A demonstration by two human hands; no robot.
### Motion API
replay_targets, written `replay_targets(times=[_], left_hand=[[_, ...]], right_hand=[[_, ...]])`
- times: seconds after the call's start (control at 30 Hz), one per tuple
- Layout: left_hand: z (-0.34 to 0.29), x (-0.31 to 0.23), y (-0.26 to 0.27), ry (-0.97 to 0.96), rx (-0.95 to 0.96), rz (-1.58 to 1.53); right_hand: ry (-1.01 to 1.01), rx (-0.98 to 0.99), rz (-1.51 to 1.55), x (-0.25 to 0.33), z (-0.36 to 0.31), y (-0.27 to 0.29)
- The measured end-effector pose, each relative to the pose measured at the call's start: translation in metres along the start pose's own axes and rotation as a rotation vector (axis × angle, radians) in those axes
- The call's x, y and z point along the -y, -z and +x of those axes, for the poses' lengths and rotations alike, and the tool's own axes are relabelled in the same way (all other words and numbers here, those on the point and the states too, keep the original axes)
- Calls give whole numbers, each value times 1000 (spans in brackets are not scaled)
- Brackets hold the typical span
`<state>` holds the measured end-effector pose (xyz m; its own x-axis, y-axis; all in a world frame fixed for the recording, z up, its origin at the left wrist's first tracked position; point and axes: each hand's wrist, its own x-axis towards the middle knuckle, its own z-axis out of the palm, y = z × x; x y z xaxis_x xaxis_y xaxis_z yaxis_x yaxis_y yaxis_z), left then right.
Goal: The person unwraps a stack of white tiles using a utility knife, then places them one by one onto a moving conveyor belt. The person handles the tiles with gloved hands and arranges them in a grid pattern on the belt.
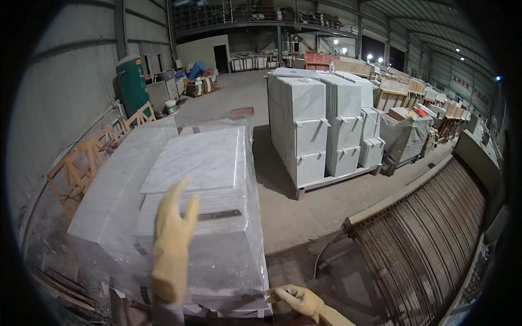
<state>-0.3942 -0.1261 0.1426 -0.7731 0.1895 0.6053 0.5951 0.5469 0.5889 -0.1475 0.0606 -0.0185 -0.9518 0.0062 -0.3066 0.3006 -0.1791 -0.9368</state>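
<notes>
The gloved left hand (pixel 173 244) is raised with fingers spread open against the plastic wrap (pixel 247 179) over a stack of marble slabs (pixel 201 163). The gloved right hand (pixel 296 299), loosely open, touches the stack's lower corner, on the floor (pixel 293 212).

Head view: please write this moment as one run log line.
left hand: gloved, raised open before wrapped marble stack | right hand: gloved fingers at stack's lower corner | holding: nothing

Wrapped slab stack (pixel 212 217) near left; upright slab pallet (pixel 321 125) far right of it; roller conveyor (pixel 429 239) near right.
</notes>
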Motion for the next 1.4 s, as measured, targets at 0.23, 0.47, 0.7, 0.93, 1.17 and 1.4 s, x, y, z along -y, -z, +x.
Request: replay_targets(times=[0.23, 0.47, 0.7, 0.93, 1.17, 1.4], left_hand=[[125, 126, 26, 498, -168, 570], [132, 167, -4, 600, -120, 731], [124, 163, 9, 578, -186, 788], [131, 162, -4, 577, -178, 728], [132, 129, 5, 672, -261, 685], [130, 126, 8, 680, -223, 662]], right_hand=[[47, 144, 81, 95, 69, 52], [224, 246, 50, 173, 137, 95], [192, 315, -260, 241, 192, 74], [99, 139, -363, 251, 228, 70], [188, 38, -51, 242, 234, 45], [122, -32, 32, 240, 227, 37]])
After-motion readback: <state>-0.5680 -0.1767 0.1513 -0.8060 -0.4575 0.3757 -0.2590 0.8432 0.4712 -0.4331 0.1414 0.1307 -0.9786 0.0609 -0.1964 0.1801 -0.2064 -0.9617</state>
